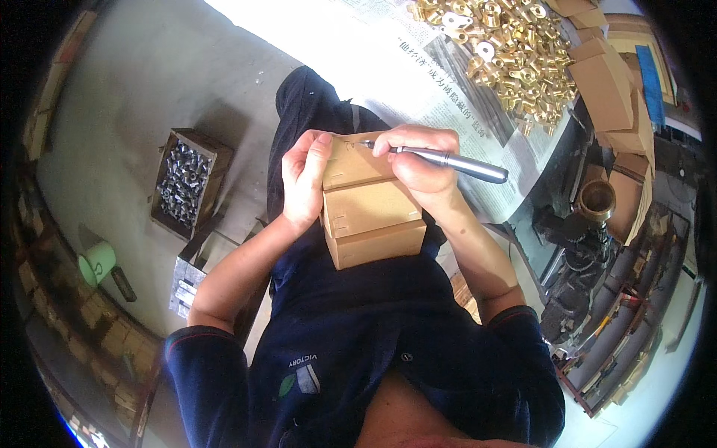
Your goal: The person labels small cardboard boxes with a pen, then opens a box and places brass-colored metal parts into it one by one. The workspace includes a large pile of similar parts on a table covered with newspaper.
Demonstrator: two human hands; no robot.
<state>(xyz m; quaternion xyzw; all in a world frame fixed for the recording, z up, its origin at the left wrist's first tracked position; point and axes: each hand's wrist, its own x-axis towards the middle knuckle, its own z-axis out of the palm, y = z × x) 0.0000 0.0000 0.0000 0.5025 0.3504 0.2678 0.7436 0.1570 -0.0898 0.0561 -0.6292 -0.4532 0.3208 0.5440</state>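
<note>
– At mid-frame, just above ctr, you've got three cardboard boxes in a column: upper box (349,173), middle box (373,207), lower box (379,246). How far along are you w/ them?

– Early, I'd say. Your R hand (426,160) is curled snugly round a silver-grey pen (467,165), its tip at the upper box's face, just right of a few short dark strokes (350,145). Rest of that face looks mostly bare.

– And your L hand (305,178)?

– Partly curled, gripping the upper box by its L edge, thumb near the top corner. Prob. steadying it for you.

– What's done, then?

– All 3 look closed up, AFAICT. Your writing's prob. only just begun. Middle box has small corner marks (340,222), too tiny to read as handwriting or not; can't make out any on the lower one.

– What's left?

– Prob. most of that inscription. Also, upper R of frame, loose brass fittings (523,71) lie unboxed on your paper-covered surface (366,71). Can't tell what's inside your boxes.
</note>
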